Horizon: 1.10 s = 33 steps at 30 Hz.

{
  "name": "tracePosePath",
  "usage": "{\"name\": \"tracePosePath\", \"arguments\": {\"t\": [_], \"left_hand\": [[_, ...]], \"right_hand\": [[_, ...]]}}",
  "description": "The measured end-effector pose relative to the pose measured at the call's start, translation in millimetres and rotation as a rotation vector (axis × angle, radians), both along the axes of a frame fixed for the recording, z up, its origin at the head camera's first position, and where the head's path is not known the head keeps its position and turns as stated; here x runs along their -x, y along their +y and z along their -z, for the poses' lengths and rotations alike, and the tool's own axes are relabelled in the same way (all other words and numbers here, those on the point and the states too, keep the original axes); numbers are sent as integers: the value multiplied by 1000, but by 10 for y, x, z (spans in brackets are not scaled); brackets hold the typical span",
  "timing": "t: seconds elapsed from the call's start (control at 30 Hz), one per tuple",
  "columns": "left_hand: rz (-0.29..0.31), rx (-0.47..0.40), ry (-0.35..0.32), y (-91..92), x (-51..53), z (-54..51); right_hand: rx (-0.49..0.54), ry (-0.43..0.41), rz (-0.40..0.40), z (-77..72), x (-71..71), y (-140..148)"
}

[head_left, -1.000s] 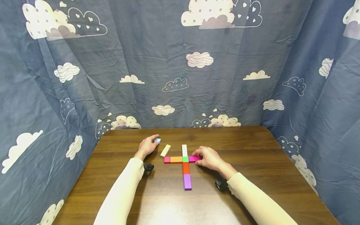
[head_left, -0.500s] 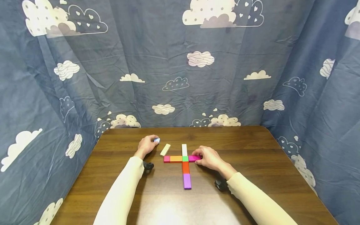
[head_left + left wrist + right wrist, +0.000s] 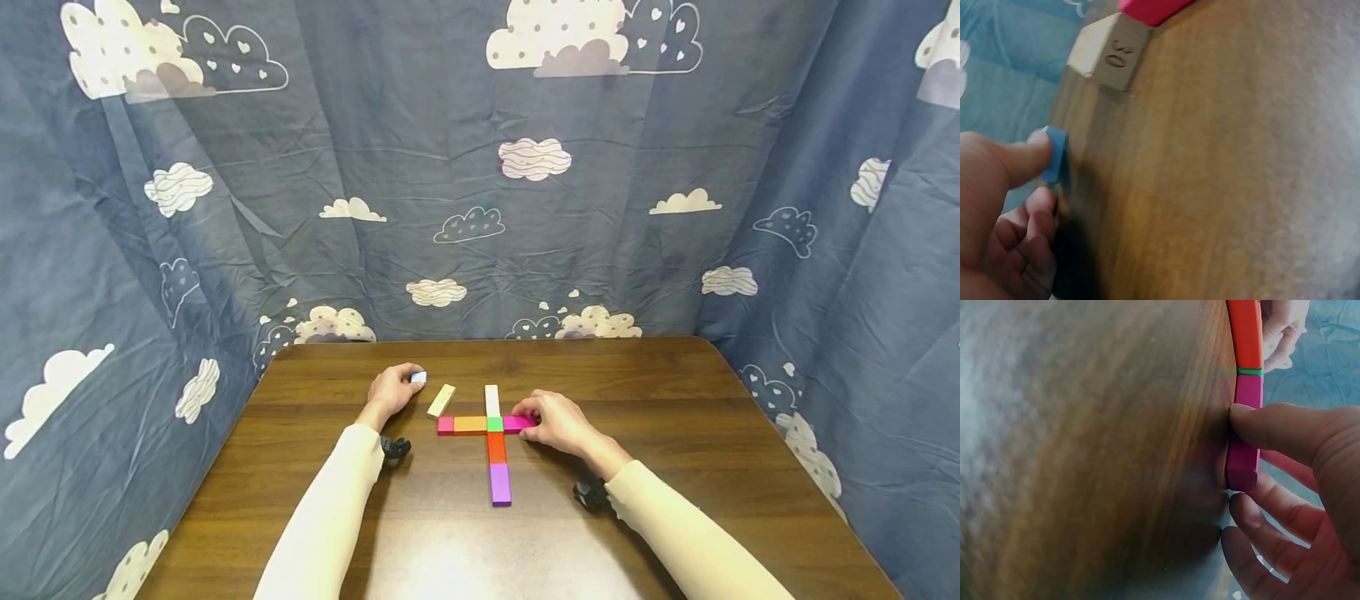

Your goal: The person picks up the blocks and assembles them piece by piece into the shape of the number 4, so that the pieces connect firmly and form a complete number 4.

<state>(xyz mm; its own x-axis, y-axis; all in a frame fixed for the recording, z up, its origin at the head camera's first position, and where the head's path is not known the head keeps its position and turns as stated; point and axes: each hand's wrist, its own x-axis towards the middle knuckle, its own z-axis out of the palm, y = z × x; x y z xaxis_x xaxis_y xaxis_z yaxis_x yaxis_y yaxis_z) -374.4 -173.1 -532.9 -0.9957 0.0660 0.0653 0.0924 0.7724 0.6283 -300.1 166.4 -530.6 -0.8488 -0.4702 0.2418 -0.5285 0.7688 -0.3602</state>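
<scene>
At the far left of the table, my left hand (image 3: 392,390) pinches a small light blue block (image 3: 1055,154) between thumb and fingers. My right hand (image 3: 558,423) grips the outer end of a magenta block (image 3: 1247,394), thumb on its near side. That block lies flat, its inner end against a green block (image 3: 495,424) at the centre of a cross. The other arms hold a white block (image 3: 492,401), an orange block (image 3: 470,425) with a pinkish-red block (image 3: 446,426) beyond it, and a red-orange block (image 3: 497,447) followed by a purple block (image 3: 500,485).
A plain wooden block (image 3: 441,401) lies slanted between the left hand and the cross; "30" shows on its side in the left wrist view. Beyond the brown table's (image 3: 637,367) far edge hangs a blue cloud-patterned curtain (image 3: 420,167).
My left fingers have closed on the light blue block, which has turned and shifted slightly toward me. The right hand and the cross of blocks stay as they were.
</scene>
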Motion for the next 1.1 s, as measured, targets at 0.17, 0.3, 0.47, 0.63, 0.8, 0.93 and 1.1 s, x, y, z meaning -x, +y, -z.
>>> {"name": "tracePosePath", "arguments": {"t": [0.17,0.3,0.47,0.63,0.8,0.93,1.1], "left_hand": [[13,-68,-17,-27,0,-19],[20,-40,-27,-24,6,-24],[16,-25,-19,-21,-5,-9],[18,-25,13,-8,-13,10],[30,-23,83,12,-23,31],[14,-61,103,12,-14,53],[-3,-157,104,26,16,77]], "right_hand": [[2,-1,-1,-3,5,-3],[-12,3,6,-15,14,-5],[-12,-11,9,-15,5,-9],[-11,-15,5,2,-1,6],[-9,-14,1,12,-1,23],[-1,-15,-6,21,-6,21],[-7,-21,-1,26,-16,21]]}}
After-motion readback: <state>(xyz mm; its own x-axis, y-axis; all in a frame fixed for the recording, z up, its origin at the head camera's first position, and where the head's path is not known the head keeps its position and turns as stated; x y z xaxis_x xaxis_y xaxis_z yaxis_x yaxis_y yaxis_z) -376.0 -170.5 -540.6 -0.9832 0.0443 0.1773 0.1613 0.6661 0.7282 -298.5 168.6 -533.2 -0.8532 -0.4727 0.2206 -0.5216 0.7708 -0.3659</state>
